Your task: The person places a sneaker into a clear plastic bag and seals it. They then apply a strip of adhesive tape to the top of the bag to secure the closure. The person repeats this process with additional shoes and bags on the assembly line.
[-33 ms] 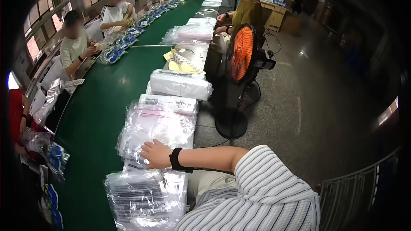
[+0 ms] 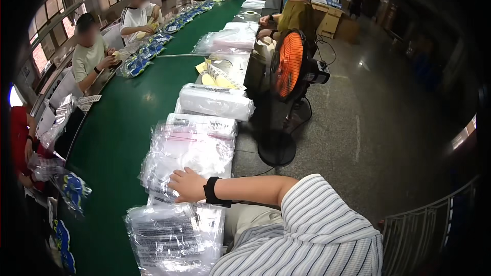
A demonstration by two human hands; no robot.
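Right hand (image 2: 188, 185), black band at the wrist, laid flat with fingers spread and relaxed on a stack of clear plastic bags (image 2: 186, 161) at the near edge of the desk (image 2: 123, 138); nothing pinched, palm resting on the lower right corner of the stack. Left hand out of sight. Striped sleeve (image 2: 327, 225) filling the lower right of the view, forearm reaching leftward across to the bags.

Just below the hand, a second pile of clear bags with dark printed sheets (image 2: 176, 240), touching or nearly touching the first stack. Beyond the stack, further along the same edge, a flat white packet (image 2: 202, 123) and then a bulkier white wrapped bundle (image 2: 216, 102), lined up one behind the other. Yellow sheets (image 2: 209, 77) lying further up.

Long green desk curving away toward the far end of the hall. Seated along its left side, several other people handling small blue and yellow packets (image 2: 137, 64). Standing on the floor just right of the desk, an orange-grilled fan (image 2: 289, 64) on a round black base, with another person in an olive top (image 2: 295, 15) behind it.
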